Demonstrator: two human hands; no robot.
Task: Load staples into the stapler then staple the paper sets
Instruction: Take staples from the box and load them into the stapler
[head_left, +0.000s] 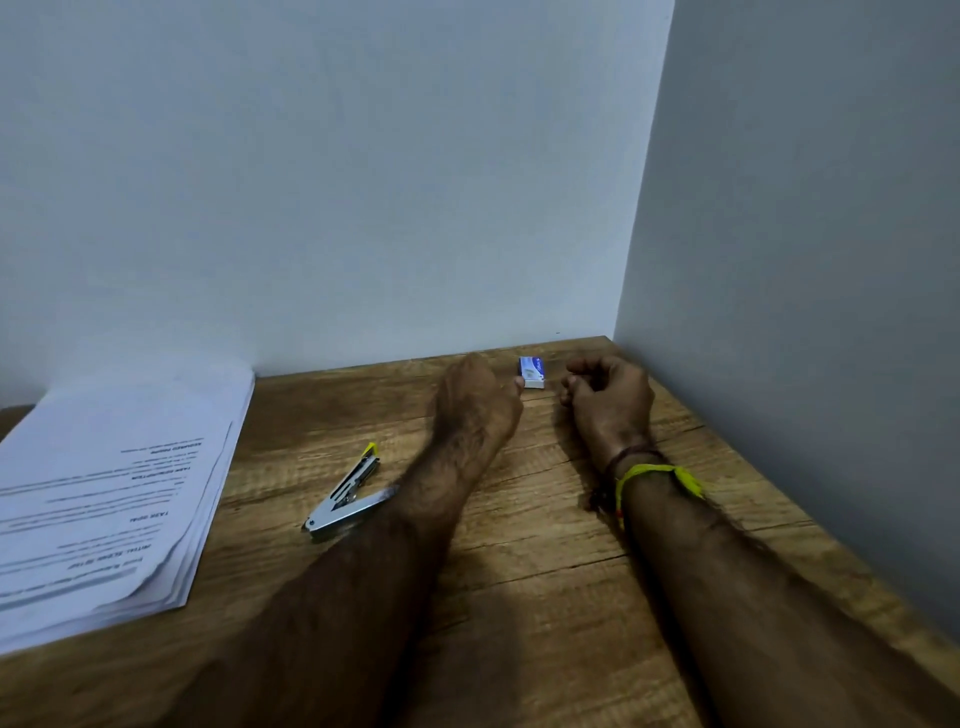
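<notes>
A small white and blue staple box (532, 373) lies at the far edge of the wooden table (519, 545), near the wall. My left hand (475, 397) reaches up to it, and a fingertip touches the box's left side. My right hand (608, 397) rests just right of the box with its fingers curled and nothing visible in them. A silver stapler (347, 500) with a yellow tip lies swung open on the table, left of my left forearm. A stack of printed paper sets (111, 493) sits at the left.
White walls close the table at the back and on the right, forming a corner just behind the staple box. A yellow thread band circles my right wrist (657, 475). The paper stack overhangs the table's left side.
</notes>
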